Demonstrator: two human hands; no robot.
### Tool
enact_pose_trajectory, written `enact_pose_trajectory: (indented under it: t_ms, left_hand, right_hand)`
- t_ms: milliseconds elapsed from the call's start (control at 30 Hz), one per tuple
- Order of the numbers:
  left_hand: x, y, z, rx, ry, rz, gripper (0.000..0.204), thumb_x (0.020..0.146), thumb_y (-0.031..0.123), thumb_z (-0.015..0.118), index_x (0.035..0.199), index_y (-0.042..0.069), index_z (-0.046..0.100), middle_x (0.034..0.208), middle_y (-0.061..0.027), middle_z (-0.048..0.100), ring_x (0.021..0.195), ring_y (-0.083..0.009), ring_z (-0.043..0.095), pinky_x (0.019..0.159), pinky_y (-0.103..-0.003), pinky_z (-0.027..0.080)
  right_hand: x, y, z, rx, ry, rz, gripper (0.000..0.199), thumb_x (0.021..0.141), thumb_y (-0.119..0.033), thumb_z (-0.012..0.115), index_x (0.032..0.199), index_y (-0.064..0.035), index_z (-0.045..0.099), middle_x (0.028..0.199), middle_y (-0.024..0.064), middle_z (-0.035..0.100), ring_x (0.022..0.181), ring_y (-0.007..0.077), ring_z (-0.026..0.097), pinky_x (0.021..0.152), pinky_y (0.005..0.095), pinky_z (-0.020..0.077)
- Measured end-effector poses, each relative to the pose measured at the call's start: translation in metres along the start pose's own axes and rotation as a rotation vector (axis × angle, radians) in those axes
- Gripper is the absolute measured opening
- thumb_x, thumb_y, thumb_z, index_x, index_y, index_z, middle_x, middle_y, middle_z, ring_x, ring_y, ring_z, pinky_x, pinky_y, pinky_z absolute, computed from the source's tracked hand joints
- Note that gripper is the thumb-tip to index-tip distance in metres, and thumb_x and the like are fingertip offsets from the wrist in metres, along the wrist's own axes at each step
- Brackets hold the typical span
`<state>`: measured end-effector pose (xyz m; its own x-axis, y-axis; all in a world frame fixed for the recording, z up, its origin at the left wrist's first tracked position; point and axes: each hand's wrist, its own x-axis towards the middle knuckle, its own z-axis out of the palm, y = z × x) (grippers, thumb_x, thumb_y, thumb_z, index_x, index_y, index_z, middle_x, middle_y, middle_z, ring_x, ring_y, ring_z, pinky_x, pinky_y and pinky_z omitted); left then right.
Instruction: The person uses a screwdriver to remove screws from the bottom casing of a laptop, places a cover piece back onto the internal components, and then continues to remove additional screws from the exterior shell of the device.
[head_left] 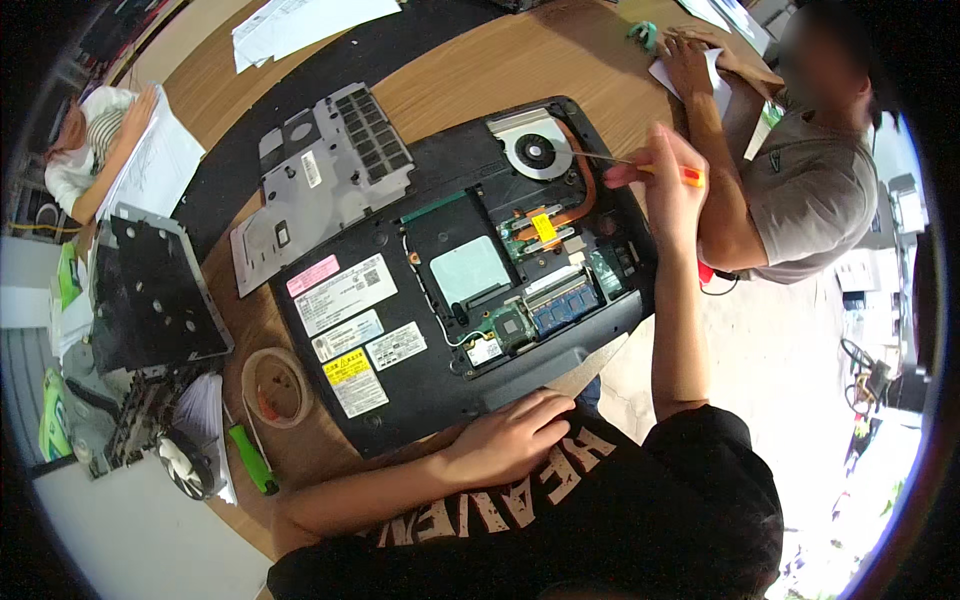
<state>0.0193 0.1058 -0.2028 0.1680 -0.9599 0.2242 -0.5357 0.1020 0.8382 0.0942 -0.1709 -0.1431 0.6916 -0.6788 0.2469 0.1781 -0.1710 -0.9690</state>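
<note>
A black laptop base (410, 400) lies upside down on the table, its inner parts exposed. My right hand (668, 175) is closed around a screwdriver (690, 176) with a yellow-orange handle. The thin shaft points left, its tip by the cooling fan (537, 150) and the copper heat pipe (578, 190). Blue memory modules (567, 306) sit nearer me, beside a green circuit board. At the laptop's near edge rests my left hand (515, 435), its fingers curled in a loose fist with nothing visible in them.
A grey bottom cover (330, 160) lies behind the laptop. To the left are a round tub (277, 388) with small parts, a green-handled screwdriver (252, 460), a loose fan (185, 465) and a black panel (155, 290). Other people sit at far left and right, near papers (310, 30).
</note>
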Motion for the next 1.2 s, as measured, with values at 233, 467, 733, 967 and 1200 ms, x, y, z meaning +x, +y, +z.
enact_pose_trajectory:
  t_ms: [233,467,733,967,1200]
  left_hand:
    - [0.001,0.001,-0.006,-0.012,-0.052,0.0,0.022,0.082,0.005,0.059,0.103,-0.002,0.059,0.122,-0.0146,0.052,0.116,-0.0312,0.05,0.095,-0.039,0.046]
    - [0.0,0.002,-0.007,0.018,-0.059,0.013,0.024,0.08,0.003,0.06,0.103,-0.002,0.059,0.123,-0.0142,0.051,0.116,-0.0311,0.05,0.094,-0.039,0.046]
    - [0.001,0.005,-0.001,-0.121,-0.025,-0.115,0.027,0.079,0.003,0.061,0.105,-0.001,0.06,0.121,-0.0147,0.051,0.115,-0.0306,0.051,0.095,-0.04,0.045]
    - [0.005,0.012,-0.007,0.058,0.16,0.179,0.025,0.076,0.003,0.068,0.1,0.0,0.066,0.109,-0.0092,0.059,0.1,-0.0235,0.061,0.084,-0.034,0.051]
    - [-0.004,0.023,-0.03,0.582,0.35,0.283,0.035,0.076,0.014,0.072,0.11,0.007,0.066,0.111,-0.0076,0.06,0.091,-0.0186,0.063,0.073,-0.026,0.055]
  right_hand:
    - [0.002,0.0,-0.01,0.203,-0.148,0.064,0.036,0.097,-0.023,0.047,0.064,-0.0086,0.043,0.054,0.0029,0.039,0.037,0.0194,0.047,0.035,0.0305,0.0401]
    - [0.028,0.016,-0.048,1.583,-0.503,0.306,0.04,0.097,-0.02,0.044,0.061,-0.0031,0.044,0.063,0.007,0.044,0.048,0.0126,0.043,0.039,0.0194,0.0382]
    - [0.027,0.027,-0.045,1.341,-0.227,0.219,0.024,0.092,-0.021,0.056,0.081,-0.0009,0.059,0.088,0.0117,0.061,0.078,0.0234,0.056,0.073,0.0305,0.0486]
    - [0.012,0.013,-0.015,0.563,-0.106,-0.094,0.009,0.086,-0.001,0.062,0.093,-0.0028,0.056,0.107,0.0087,0.056,0.096,0.02,0.06,0.082,0.0308,0.0487]
    - [-0.008,0.001,0.009,-0.018,-0.11,-0.484,0.02,0.085,0.008,0.06,0.1,0.0004,0.05,0.104,0.0152,0.063,0.098,0.021,0.064,0.086,0.0286,0.0502]
